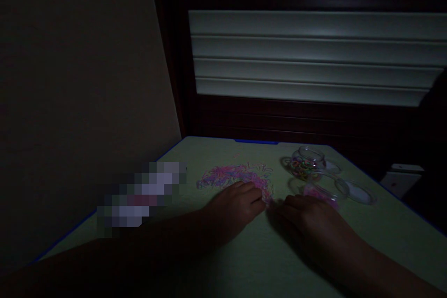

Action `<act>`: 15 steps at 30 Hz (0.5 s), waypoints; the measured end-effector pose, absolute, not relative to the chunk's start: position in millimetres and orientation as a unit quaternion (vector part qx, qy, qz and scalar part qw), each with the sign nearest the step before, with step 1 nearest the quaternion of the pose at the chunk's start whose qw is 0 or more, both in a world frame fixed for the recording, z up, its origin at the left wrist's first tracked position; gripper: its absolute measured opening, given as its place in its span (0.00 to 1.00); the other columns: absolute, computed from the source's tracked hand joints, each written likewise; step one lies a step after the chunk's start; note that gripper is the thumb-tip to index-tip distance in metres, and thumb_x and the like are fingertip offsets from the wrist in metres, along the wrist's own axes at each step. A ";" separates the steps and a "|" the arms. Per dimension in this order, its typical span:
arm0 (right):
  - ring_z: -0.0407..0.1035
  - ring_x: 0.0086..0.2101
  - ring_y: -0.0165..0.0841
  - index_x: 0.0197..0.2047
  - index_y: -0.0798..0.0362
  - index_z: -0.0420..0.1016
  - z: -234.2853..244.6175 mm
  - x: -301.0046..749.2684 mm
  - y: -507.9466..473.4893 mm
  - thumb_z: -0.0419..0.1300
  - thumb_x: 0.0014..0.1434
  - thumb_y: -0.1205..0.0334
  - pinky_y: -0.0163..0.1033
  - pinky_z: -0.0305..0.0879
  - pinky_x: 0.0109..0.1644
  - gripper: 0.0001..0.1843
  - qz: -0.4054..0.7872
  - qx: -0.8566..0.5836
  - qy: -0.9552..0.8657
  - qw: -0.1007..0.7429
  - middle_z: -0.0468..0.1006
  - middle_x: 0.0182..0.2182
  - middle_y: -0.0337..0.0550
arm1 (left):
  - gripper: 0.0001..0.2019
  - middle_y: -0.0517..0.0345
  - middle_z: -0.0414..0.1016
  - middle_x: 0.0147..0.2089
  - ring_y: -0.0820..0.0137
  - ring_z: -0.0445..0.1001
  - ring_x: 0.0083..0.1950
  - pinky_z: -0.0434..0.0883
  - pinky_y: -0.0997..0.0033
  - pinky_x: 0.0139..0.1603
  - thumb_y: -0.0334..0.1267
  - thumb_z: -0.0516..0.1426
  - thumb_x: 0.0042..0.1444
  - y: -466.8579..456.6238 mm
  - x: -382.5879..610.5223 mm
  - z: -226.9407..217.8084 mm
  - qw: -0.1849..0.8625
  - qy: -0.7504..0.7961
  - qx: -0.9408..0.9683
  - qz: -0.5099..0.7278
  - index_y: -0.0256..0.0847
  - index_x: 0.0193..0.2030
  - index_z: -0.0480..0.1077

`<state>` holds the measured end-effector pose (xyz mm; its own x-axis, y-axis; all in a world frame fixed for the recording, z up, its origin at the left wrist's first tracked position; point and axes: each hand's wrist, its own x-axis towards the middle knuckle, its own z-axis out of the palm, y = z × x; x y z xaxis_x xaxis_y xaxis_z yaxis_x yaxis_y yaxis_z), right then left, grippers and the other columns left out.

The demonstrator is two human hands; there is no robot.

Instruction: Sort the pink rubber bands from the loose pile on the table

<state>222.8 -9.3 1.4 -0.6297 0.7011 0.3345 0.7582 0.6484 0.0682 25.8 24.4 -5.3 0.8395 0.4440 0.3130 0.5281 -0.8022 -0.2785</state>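
Both forearms came in from the near edge of the tabletop, dim in the low light. The left hand rested knuckles up, fingers curled, its tips at the near end of a loose pile of pink and purple rubber bands spread toward the far left of the middle. The right hand lay palm down just beside it, fingertips almost meeting the left's. Whether either hand pinched a band could not be told in the dark.

Past the right hand, toward the far right corner, stood an open clear jar of mixed-colour bands. A second jar with pink bands lay nearer, and a lid lay to its right, probably kept within easy reach. The pile was probably spread thin so single bands could be picked out.
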 end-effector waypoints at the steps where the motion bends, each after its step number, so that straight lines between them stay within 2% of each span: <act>1: 0.62 0.26 0.28 0.31 0.52 0.68 1.7 222.7 -9.7 0.49 0.56 0.69 0.35 0.52 0.31 0.08 -0.106 -0.405 -0.897 0.144 0.69 0.25 0.39 | 0.04 0.57 0.64 0.36 0.68 0.60 0.40 0.60 0.68 0.39 0.32 0.50 0.57 24.7 25.6 -5.4 0.178 -0.260 -0.942 -0.116 0.38 0.38 0.64; 9: 0.61 0.26 0.28 0.31 0.52 0.67 2.7 219.8 -8.2 0.48 0.57 0.68 0.35 0.51 0.31 0.08 -0.089 -0.419 -0.896 0.114 0.69 0.26 0.39 | 0.03 0.57 0.64 0.36 0.67 0.61 0.39 0.61 0.68 0.39 0.31 0.50 0.57 24.2 29.8 -3.8 0.195 -0.258 -0.942 -0.093 0.37 0.37 0.64; 15: 0.62 0.28 0.29 0.33 0.50 0.68 3.2 220.2 -10.0 0.47 0.58 0.67 0.36 0.52 0.33 0.10 -0.071 -0.426 -0.896 0.105 0.69 0.27 0.38 | 0.04 0.58 0.64 0.38 0.68 0.61 0.41 0.61 0.70 0.41 0.30 0.52 0.55 21.7 31.0 -0.2 0.167 -0.286 -0.940 -0.083 0.38 0.38 0.63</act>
